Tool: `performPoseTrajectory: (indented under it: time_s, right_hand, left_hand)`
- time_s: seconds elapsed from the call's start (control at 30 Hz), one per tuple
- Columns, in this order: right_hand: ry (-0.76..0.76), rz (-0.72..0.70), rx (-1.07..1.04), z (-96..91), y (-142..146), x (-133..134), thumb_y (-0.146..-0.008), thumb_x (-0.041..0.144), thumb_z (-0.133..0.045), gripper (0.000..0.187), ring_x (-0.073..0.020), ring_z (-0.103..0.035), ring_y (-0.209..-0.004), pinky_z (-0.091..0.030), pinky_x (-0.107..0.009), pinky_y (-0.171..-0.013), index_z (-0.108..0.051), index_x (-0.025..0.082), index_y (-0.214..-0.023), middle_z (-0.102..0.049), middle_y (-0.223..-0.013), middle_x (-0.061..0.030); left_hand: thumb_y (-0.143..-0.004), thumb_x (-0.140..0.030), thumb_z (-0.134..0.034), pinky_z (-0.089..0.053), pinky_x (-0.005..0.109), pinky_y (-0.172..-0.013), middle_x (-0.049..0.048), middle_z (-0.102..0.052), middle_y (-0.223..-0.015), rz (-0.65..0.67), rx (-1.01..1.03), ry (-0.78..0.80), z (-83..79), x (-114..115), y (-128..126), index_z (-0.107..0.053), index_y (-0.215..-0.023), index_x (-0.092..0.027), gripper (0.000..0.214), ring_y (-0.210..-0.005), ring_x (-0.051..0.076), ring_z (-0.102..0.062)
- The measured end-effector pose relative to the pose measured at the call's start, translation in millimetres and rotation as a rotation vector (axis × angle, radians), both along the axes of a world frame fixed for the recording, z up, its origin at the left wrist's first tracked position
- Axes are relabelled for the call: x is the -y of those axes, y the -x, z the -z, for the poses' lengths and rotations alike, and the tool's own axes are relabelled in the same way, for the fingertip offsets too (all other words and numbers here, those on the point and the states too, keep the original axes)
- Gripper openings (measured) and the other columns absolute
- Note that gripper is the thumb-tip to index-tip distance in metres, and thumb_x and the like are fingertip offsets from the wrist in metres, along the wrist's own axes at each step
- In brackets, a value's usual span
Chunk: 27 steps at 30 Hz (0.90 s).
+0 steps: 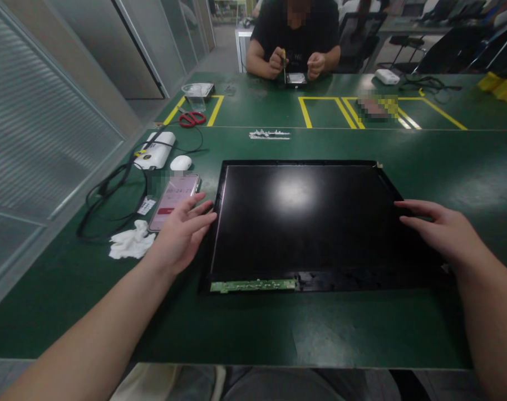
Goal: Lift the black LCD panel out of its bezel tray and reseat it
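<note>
A black display panel (307, 223) lies flat on the green table, with a bright reflection on its glass. Along its near edge, at the left, a narrow green circuit board (253, 285) is exposed. My left hand (184, 234) is beside the panel's left edge, fingers stretched out and apart, the tips at or very near the frame. On the opposite side, my right hand (443, 228) has its extended fingers and thumb at the right edge, a gap between them. Whether either hand presses on the frame, I cannot tell.
Left of the panel are a phone (176, 197), crumpled tissue (132, 240), a white earbud case (181, 162), a white power bank (156, 150), black cables (105, 192) and red-handled scissors (192, 118). White strips (270, 135) lie beyond. Across the table, a person (297, 39) handles a small device.
</note>
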State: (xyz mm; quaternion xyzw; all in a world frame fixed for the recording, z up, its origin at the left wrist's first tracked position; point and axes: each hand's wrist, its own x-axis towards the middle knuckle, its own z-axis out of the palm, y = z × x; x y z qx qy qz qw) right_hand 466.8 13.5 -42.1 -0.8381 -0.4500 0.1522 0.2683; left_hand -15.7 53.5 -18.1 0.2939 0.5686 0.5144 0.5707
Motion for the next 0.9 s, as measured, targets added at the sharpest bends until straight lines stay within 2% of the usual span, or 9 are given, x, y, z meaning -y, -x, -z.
performPoseTrajectory:
  time_s: [0.1,0.2,0.3,0.47,0.6,0.7,0.77,0.83,0.9]
  right_hand:
    - [-0.010,-0.049,0.039,4.6,-6,-1,-0.061,0.047,-0.068,0.049,-0.0342,-0.071,-0.102,-0.053,-0.056,-0.102,-0.081,0.030,-0.105,-0.078,-0.115,-0.0084]
    - [0.025,-0.068,0.052,7.9,-10,-1,-0.062,0.050,-0.068,0.050,-0.0321,-0.070,-0.092,-0.056,-0.054,-0.092,-0.080,0.031,-0.106,-0.077,-0.112,-0.0086]
    - [0.042,-0.060,0.040,8.0,-12,-2,-0.061,0.052,-0.068,0.053,-0.0320,-0.070,-0.089,-0.057,-0.054,-0.087,-0.080,0.032,-0.108,-0.077,-0.111,-0.0085]
    - [0.021,-0.059,0.061,5.1,-11,-1,-0.059,0.051,-0.068,0.050,-0.0329,-0.071,-0.088,-0.055,-0.058,-0.092,-0.081,0.033,-0.104,-0.078,-0.114,-0.0078]
    - [-0.008,-0.021,0.002,7.7,-8,0,-0.061,0.050,-0.071,0.049,-0.0339,-0.072,-0.094,-0.056,-0.059,-0.097,-0.080,0.033,-0.106,-0.078,-0.110,-0.0071]
    - [-0.091,0.068,-0.151,12.9,-4,-3,-0.060,0.045,-0.075,0.067,-0.0346,-0.071,-0.116,-0.050,-0.055,-0.112,-0.075,0.029,-0.126,-0.076,-0.124,-0.0096]
    - [-0.101,0.097,-0.159,16.0,-5,-6,-0.063,0.045,-0.075,0.073,-0.0352,-0.069,-0.122,-0.049,-0.056,-0.115,-0.071,0.026,-0.133,-0.074,-0.130,-0.0121]
    - [-0.051,0.066,-0.028,18.0,-7,-10,-0.068,0.048,-0.072,0.063,-0.0374,-0.069,-0.120,-0.050,-0.059,-0.113,-0.074,0.023,-0.125,-0.074,-0.128,-0.0150]
    - [-0.022,0.006,0.102,19.4,-11,-13,-0.072,0.047,-0.068,0.046,-0.0388,-0.069,-0.119,-0.049,-0.059,-0.113,-0.078,0.020,-0.107,-0.073,-0.124,-0.0176]
  left_hand:
    - [-0.074,0.001,-0.075,-0.066,0.023,-0.085,0.0108,-0.079,-0.116,-0.005,0.084,0.062,-3.3,-3,-1,-0.066,-0.118,-0.019,0.050,-0.105,0.021,-0.081]
    - [-0.071,0.000,-0.077,-0.065,0.020,-0.071,0.0086,-0.080,-0.120,0.034,0.108,0.031,-3.7,-3,1,-0.063,-0.121,-0.021,0.057,-0.093,0.019,-0.081]
    - [-0.069,-0.005,-0.079,-0.067,0.024,-0.080,0.0084,-0.072,-0.144,0.091,0.102,-0.045,-3.6,1,1,-0.057,-0.131,-0.025,0.068,-0.111,0.022,-0.079]
    - [-0.076,-0.016,-0.075,-0.067,0.042,-0.098,0.0092,-0.050,-0.170,0.242,-0.002,-0.134,1.7,9,-2,-0.035,-0.159,-0.032,0.094,-0.137,0.032,-0.068]
    - [-0.077,-0.023,-0.076,-0.066,0.046,-0.100,0.0091,-0.048,-0.171,0.266,-0.163,-0.261,19.1,7,0,-0.027,-0.164,-0.038,0.101,-0.142,0.035,-0.063]
    - [-0.075,-0.025,-0.079,-0.064,0.046,-0.104,0.0095,-0.051,-0.169,0.245,-0.209,-0.340,31.5,4,3,-0.030,-0.163,-0.037,0.101,-0.142,0.034,-0.063]
    - [-0.074,-0.026,-0.080,-0.064,0.046,-0.103,0.0098,-0.052,-0.168,0.238,-0.230,-0.353,35.7,3,6,-0.034,-0.161,-0.037,0.099,-0.141,0.034,-0.064]
    - [-0.073,-0.026,-0.081,-0.065,0.047,-0.102,0.0100,-0.054,-0.166,0.229,-0.236,-0.354,37.3,2,7,-0.037,-0.159,-0.036,0.097,-0.139,0.035,-0.066]
    - [-0.073,-0.026,-0.082,-0.065,0.047,-0.101,0.0103,-0.057,-0.164,0.224,-0.237,-0.359,37.8,2,8,-0.040,-0.158,-0.036,0.095,-0.137,0.036,-0.067]
